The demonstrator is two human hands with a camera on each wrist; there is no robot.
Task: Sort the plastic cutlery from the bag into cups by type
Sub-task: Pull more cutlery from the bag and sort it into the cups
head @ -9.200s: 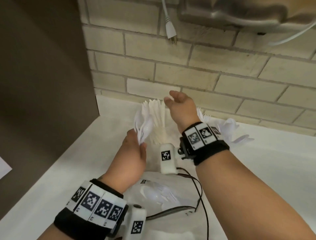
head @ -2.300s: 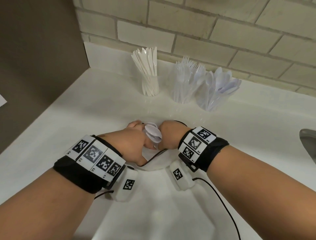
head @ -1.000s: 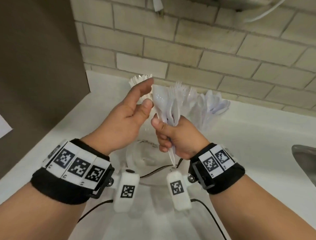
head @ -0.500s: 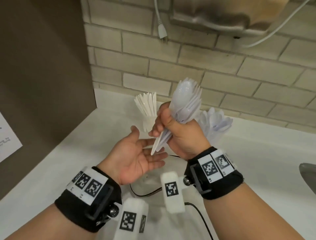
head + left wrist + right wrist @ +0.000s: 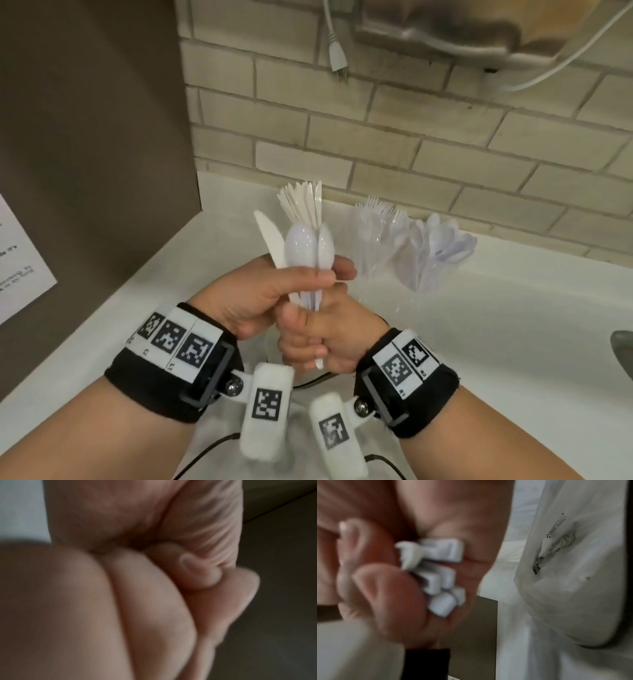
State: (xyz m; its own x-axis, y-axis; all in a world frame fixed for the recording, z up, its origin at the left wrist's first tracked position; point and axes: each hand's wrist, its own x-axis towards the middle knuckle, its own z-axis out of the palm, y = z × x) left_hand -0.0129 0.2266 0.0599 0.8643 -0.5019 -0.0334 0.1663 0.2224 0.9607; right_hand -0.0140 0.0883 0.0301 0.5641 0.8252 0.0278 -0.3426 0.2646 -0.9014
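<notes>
Three clear plastic cups stood by the brick wall: white knives, forks, spoons. In front, the right hand gripped a bunch of white plastic cutlery; the left hand pinched it higher.

No text can be read. The paper sheet on the brown panel at the left edge carries print too blurred to read. The wristbands and wrist cameras bear only square black-and-white marker codes; small characters beneath them are illegible.
</notes>
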